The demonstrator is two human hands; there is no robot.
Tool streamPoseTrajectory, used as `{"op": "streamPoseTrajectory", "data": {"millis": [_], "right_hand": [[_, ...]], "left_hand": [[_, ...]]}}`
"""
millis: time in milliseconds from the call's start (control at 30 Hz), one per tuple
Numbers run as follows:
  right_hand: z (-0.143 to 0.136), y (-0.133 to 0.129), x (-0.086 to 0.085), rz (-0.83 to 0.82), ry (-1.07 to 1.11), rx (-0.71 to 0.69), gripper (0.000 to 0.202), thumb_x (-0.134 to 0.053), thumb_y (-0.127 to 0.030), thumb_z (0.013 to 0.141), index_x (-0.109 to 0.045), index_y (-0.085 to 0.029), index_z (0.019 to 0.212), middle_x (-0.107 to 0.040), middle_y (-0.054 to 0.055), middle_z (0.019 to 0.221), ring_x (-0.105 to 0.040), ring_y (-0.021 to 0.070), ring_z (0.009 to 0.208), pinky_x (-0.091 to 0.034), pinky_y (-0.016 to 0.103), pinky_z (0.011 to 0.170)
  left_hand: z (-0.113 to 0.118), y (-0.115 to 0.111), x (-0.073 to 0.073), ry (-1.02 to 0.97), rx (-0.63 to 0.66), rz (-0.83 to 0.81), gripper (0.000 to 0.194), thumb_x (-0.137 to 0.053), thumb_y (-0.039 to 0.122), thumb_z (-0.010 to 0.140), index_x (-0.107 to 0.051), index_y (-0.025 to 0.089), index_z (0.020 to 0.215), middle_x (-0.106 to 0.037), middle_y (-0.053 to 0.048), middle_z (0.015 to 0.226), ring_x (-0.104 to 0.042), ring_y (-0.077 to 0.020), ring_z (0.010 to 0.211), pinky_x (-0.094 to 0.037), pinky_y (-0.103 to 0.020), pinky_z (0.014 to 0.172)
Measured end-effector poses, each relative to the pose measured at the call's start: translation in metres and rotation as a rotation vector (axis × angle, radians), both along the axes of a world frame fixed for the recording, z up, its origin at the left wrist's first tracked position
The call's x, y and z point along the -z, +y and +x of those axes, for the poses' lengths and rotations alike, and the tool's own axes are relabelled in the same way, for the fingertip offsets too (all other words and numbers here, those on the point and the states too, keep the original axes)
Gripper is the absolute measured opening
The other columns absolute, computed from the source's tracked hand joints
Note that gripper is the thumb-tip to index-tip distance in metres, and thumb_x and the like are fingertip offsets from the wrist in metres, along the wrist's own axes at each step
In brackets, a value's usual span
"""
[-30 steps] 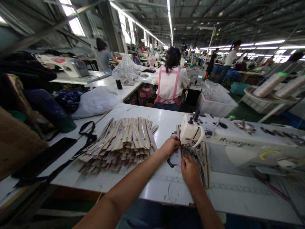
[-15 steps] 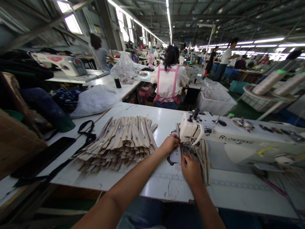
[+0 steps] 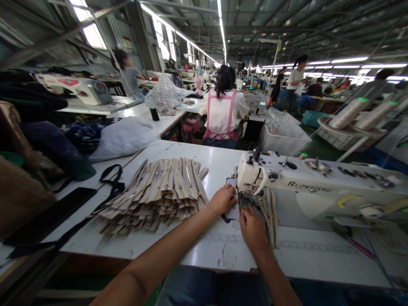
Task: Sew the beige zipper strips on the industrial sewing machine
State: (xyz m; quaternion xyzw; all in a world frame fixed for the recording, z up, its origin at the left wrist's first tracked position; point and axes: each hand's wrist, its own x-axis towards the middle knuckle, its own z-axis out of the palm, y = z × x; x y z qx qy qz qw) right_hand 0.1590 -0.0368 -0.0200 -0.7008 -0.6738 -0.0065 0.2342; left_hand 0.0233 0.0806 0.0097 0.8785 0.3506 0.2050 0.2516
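At the sewing machine (image 3: 287,178), my left hand (image 3: 225,199) is beside the presser foot with its fingers curled together on a narrow beige zipper strip (image 3: 240,205). Closer to me, my right hand (image 3: 253,224) pinches the same strip near the needle area. The fingertips of both hands partly hide the strip. Several beige zippers (image 3: 270,214) lie to the right of the needle, beyond my right hand. A large fanned pile of beige zippers with gold teeth (image 3: 165,187) rests on the table left of my left hand.
A black phone-like slab (image 3: 51,214) and a black strap (image 3: 111,187) lie at the left of the white table (image 3: 210,248). A co-worker in a pink-strapped apron (image 3: 221,112) sits ahead. Thread cones (image 3: 347,114) stand right, behind the machine. A white crate (image 3: 283,138) is beyond it.
My left hand has drawn slightly toward me along the strip, away from the presser foot. My right hand stays nearly in place. The whole view has shifted a little.
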Motion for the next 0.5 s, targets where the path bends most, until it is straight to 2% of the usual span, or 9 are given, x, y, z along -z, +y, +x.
{"op": "streamPoseTrajectory", "data": {"millis": [133,200,367,500], "right_hand": [[0.0,-0.006,0.003,0.02,0.015,-0.005,0.03,-0.039,-0.016,0.093,-0.067,-0.015,0.102,-0.067,0.01,0.091,-0.065,0.0209,0.083,-0.049,0.031,0.074],[0.0,-0.011,0.005,0.044,0.075,0.006,0.027,-0.042,-0.017,0.091,-0.066,-0.015,0.103,-0.067,0.009,0.09,-0.065,0.0207,0.081,-0.049,0.031,0.073],[-0.002,-0.021,0.01,0.106,0.202,0.042,0.019,-0.048,-0.017,0.085,-0.063,-0.017,0.097,-0.064,0.005,0.082,-0.061,0.018,0.072,-0.048,0.03,0.068],[-0.002,-0.022,0.011,0.136,0.232,0.025,0.012,-0.05,-0.017,0.083,-0.061,-0.019,0.088,-0.062,0.003,0.078,-0.059,0.0168,0.07,-0.046,0.029,0.066]], "left_hand": [[-0.013,-0.025,-0.005,-0.035,0.274,0.061,0.025,-0.059,0.022,0.087,-0.061,0.021,0.112,-0.058,-0.007,0.112,-0.056,-0.0212,0.104,-0.046,-0.031,0.094],[-0.016,-0.03,-0.003,-0.06,0.351,0.104,0.027,-0.054,0.02,0.091,-0.06,0.02,0.116,-0.057,-0.008,0.116,-0.053,-0.0221,0.109,-0.044,-0.034,0.099],[-0.018,-0.032,0.004,-0.069,0.34,0.131,0.021,-0.052,0.022,0.093,-0.064,0.019,0.11,-0.056,-0.009,0.118,-0.052,-0.0228,0.109,-0.043,-0.036,0.098],[-0.018,-0.032,0.003,-0.057,0.336,0.133,0.019,-0.051,0.022,0.094,-0.066,0.019,0.106,-0.056,-0.009,0.118,-0.051,-0.0231,0.109,-0.044,-0.035,0.097]]}}
